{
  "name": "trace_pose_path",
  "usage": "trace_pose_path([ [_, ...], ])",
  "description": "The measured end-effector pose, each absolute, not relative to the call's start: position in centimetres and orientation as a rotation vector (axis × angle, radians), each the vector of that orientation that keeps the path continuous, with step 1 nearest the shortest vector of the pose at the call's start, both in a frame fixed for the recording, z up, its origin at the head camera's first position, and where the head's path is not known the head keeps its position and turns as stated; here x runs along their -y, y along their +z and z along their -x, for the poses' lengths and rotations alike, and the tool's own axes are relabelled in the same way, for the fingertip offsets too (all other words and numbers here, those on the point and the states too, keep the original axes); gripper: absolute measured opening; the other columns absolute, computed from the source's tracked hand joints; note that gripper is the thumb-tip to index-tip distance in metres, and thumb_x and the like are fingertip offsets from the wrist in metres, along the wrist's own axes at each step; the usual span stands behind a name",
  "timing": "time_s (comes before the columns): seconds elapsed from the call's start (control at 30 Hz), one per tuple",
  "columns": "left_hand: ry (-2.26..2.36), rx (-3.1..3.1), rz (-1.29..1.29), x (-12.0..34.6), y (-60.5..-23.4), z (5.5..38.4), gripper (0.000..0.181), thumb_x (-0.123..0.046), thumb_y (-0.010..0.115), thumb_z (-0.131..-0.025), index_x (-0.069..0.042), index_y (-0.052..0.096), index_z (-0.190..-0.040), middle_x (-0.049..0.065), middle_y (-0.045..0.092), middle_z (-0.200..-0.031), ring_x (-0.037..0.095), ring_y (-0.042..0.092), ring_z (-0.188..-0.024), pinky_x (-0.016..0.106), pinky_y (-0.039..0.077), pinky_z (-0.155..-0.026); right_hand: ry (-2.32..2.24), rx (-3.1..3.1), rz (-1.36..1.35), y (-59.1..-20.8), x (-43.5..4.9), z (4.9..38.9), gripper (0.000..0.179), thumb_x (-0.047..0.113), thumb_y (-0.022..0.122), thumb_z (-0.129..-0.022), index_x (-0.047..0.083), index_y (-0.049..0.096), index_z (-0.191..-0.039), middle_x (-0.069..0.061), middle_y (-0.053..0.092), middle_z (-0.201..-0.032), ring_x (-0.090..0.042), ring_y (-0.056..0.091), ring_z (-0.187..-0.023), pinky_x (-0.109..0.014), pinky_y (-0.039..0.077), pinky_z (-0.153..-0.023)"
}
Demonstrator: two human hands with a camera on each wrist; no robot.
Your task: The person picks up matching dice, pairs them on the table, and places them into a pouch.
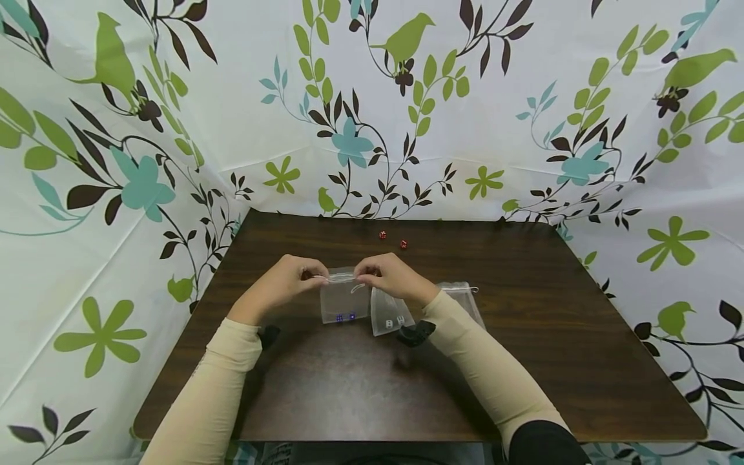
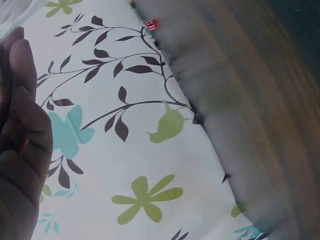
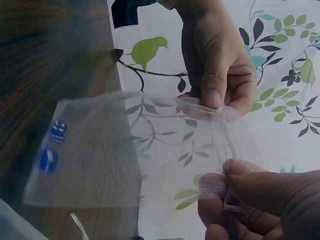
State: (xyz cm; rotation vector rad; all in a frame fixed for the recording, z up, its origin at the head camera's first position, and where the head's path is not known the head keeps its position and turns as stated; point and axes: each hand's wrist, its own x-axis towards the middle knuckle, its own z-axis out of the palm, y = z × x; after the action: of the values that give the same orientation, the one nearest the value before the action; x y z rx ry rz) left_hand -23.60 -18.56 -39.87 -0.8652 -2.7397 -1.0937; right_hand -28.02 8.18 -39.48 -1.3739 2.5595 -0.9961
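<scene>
Head view: we see the left hand (image 1: 286, 284) and right hand (image 1: 396, 276) pinching a sheer pouch (image 1: 343, 299) by its top corners, blue dice (image 1: 352, 316) inside, below the grip. Left wrist: we glimpse mesh (image 2: 12, 12) near the fingertips (image 2: 22, 55). Right wrist: we find the dice opposite the pinched hem (image 3: 228, 142).

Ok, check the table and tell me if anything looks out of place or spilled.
Nothing looks spilled. Only two red dice seem out of place: they lie loose near the far edge of the table, while the blue dice and white dice sit inside mesh bags.
</scene>
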Motion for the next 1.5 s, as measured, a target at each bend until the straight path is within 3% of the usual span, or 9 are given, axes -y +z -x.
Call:
trace_pose_path([
  [0.27,-1.129,2.747,0.852,18.9,-40.3,24.1,0.014,-0.021,0.068,-0.089,-0.019,0.072,-0.103,-0.008,0.071,-0.080,0.015,0.069,-0.072,0.028,0.052,-0.062,-1.049,-2.547,1.338,-40.7,-8.0,28.6,0.013,0.014,0.065,-0.092,0.012,0.069,-0.104,0.000,0.072,-0.095,-0.019,0.067,-0.075,-0.022,0.051,-0.066],
  [0.53,-1.191,2.740,0.772,19.2,-41.3,24.6,0.030,-0.014,0.069,-0.088,-0.011,0.065,-0.117,-0.001,0.073,-0.081,0.023,0.071,-0.073,0.032,0.052,-0.064,-1.107,-2.582,1.225,-41.8,-7.4,29.1,0.025,0.007,0.067,-0.089,0.009,0.065,-0.114,-0.005,0.072,-0.103,-0.010,0.069,-0.090,-0.022,0.053,-0.072],
  [0.7,-1.127,2.771,0.720,19.4,-41.9,24.9,0.028,-0.015,0.069,-0.088,-0.009,0.066,-0.115,-0.002,0.073,-0.079,0.015,0.070,-0.070,0.035,0.053,-0.064,-1.113,-2.605,1.101,-42.3,-7.3,29.4,0.034,0.006,0.067,-0.088,0.008,0.062,-0.122,-0.004,0.074,-0.100,-0.009,0.069,-0.088,-0.026,0.054,-0.074],
  [0.97,-1.010,2.837,0.635,19.7,-42.6,25.3,0.025,-0.010,0.069,-0.088,-0.004,0.066,-0.112,-0.002,0.073,-0.079,0.008,0.067,-0.067,0.035,0.054,-0.067,-1.012,-2.696,1.010,-43.1,-7.9,30.2,0.029,0.012,0.068,-0.087,0.009,0.067,-0.116,-0.004,0.074,-0.097,-0.011,0.070,-0.089,-0.025,0.054,-0.075],
  [1.17,-0.943,2.845,0.612,20.0,-42.9,25.6,0.006,-0.012,0.069,-0.089,-0.008,0.070,-0.092,-0.004,0.071,-0.074,0.017,0.068,-0.067,0.032,0.052,-0.062,-1.018,-2.706,1.039,-43.4,-8.9,30.8,0.023,0.010,0.069,-0.088,0.001,0.070,-0.109,-0.007,0.074,-0.096,-0.015,0.070,-0.088,-0.025,0.054,-0.071],
  [1.27,-0.911,2.833,0.624,20.1,-43.1,25.7,0.006,-0.015,0.069,-0.089,-0.012,0.071,-0.084,-0.005,0.068,-0.070,0.022,0.068,-0.067,0.032,0.051,-0.061,-1.006,-2.733,1.049,-43.8,-9.2,31.1,0.017,0.009,0.069,-0.087,0.003,0.072,-0.103,-0.005,0.074,-0.094,-0.016,0.071,-0.086,-0.023,0.054,-0.070],
  [1.5,-0.918,2.827,0.615,20.1,-43.5,25.9,0.007,-0.017,0.068,-0.090,-0.014,0.071,-0.084,-0.005,0.068,-0.070,0.021,0.068,-0.067,0.031,0.052,-0.061,-1.034,-2.733,1.042,-44.5,-9.5,31.5,0.013,0.006,0.069,-0.087,0.006,0.073,-0.099,-0.005,0.074,-0.092,-0.014,0.070,-0.083,-0.022,0.053,-0.068],
])
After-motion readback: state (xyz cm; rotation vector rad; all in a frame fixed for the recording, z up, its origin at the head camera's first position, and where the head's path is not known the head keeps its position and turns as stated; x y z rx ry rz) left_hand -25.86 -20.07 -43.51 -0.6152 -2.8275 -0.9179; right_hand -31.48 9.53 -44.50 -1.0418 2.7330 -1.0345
